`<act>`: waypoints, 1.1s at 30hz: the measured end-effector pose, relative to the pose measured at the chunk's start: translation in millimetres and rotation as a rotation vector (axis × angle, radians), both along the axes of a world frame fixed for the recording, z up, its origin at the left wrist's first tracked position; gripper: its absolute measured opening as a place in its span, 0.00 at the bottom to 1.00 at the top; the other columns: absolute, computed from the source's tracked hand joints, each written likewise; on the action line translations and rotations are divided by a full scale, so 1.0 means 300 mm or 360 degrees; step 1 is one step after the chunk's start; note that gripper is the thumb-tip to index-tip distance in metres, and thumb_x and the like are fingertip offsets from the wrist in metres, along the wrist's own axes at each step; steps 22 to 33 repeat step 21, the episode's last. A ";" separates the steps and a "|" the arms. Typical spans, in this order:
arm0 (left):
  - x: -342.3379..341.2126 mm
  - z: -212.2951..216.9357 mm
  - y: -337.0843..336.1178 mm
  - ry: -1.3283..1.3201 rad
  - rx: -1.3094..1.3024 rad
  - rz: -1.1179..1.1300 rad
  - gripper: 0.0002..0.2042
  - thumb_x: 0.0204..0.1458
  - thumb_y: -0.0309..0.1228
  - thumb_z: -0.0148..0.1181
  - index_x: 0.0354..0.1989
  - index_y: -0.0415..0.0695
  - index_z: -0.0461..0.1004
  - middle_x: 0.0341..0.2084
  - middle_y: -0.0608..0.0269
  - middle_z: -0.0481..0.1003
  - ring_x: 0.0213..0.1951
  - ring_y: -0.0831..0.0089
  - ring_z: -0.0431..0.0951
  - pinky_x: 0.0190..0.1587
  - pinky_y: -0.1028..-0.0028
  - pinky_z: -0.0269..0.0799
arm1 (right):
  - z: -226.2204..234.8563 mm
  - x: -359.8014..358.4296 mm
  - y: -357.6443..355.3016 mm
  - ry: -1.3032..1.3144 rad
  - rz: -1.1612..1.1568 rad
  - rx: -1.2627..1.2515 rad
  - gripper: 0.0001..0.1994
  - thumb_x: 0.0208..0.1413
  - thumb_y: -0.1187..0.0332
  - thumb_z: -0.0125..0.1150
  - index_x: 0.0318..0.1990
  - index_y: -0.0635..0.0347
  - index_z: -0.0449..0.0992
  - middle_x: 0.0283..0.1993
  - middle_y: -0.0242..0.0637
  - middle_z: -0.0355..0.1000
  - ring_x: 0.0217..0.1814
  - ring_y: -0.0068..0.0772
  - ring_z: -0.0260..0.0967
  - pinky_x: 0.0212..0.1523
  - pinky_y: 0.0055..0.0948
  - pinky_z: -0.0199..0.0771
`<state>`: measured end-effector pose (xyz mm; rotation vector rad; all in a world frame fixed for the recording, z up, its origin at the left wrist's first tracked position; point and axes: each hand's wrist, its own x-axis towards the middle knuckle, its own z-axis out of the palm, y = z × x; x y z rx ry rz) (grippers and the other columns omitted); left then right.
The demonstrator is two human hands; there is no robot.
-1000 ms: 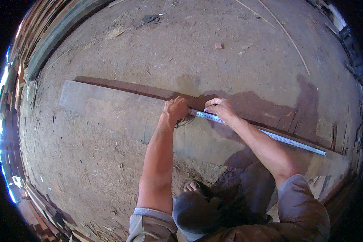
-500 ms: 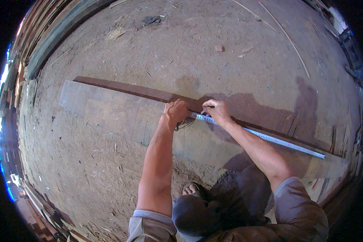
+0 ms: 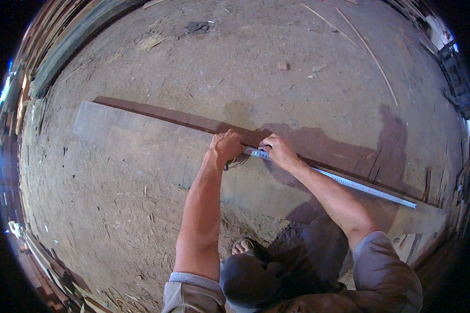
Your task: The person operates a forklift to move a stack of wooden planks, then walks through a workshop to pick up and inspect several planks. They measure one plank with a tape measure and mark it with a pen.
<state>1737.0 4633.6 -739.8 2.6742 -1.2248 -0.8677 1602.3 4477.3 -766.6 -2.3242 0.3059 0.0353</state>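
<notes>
A long wooden board point(image 3: 136, 136) lies slantwise in front of me, from far left to near right. My left hand point(image 3: 226, 144) is closed over its far edge, holding a tape measure; the case is mostly under my palm and a dark strap point(image 3: 238, 163) loops out below. From there the white tape blade point(image 3: 360, 187) runs along the board toward its right end, passing under my right forearm. My right hand point(image 3: 278, 150) is pinched at the blade beside my left hand, fingertips down by the board's far edge. Whatever those fingers hold is too small to make out.
Stacked timber point(image 3: 62, 57) stands at the far left, with more wood pieces point(image 3: 47, 266) at the lower left. Thin sticks point(image 3: 368, 49) and a reddish block point(image 3: 283, 66) lie on the dirt floor beyond the board. My sandalled foot point(image 3: 244, 245) is close to its near edge.
My right hand has come down and slightly left, its fingertips now lower at the tape and board edge. My left hand keeps its place on the board.
</notes>
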 end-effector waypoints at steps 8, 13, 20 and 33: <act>-0.013 -0.026 0.026 -0.0097 -0.0109 -0.0104 0.10 0.51 0.40 0.59 0.37 0.50 0.79 0.39 0.56 0.77 0.44 0.57 0.77 0.44 0.56 0.73 | -0.007 -0.010 0.021 -0.0095 -0.0049 0.0044 0.07 0.52 0.76 0.56 0.37 0.62 0.78 0.39 0.47 0.73 0.45 0.48 0.71 0.46 0.40 0.71; -0.067 -0.026 0.077 -0.0241 -0.0273 -0.0135 0.10 0.51 0.37 0.58 0.41 0.51 0.75 0.41 0.57 0.74 0.42 0.55 0.77 0.41 0.56 0.74 | 0.006 -0.028 0.028 -0.0178 0.0014 -0.0048 0.07 0.53 0.77 0.56 0.37 0.63 0.78 0.40 0.46 0.73 0.45 0.48 0.71 0.46 0.40 0.70; -0.140 -0.041 0.226 -0.0183 -0.0464 -0.0141 0.14 0.50 0.40 0.59 0.43 0.51 0.72 0.43 0.57 0.73 0.46 0.56 0.76 0.44 0.56 0.73 | 0.038 -0.058 0.040 -0.0258 -0.0245 0.0369 0.08 0.55 0.72 0.55 0.40 0.63 0.77 0.44 0.48 0.74 0.48 0.44 0.72 0.50 0.39 0.70; -0.147 -0.034 0.246 -0.0115 -0.0365 -0.0158 0.15 0.50 0.41 0.59 0.44 0.50 0.71 0.45 0.57 0.73 0.48 0.57 0.75 0.46 0.56 0.73 | 0.037 -0.063 0.035 -0.0261 -0.0235 0.0363 0.08 0.55 0.72 0.55 0.40 0.63 0.77 0.44 0.48 0.74 0.48 0.44 0.72 0.50 0.39 0.70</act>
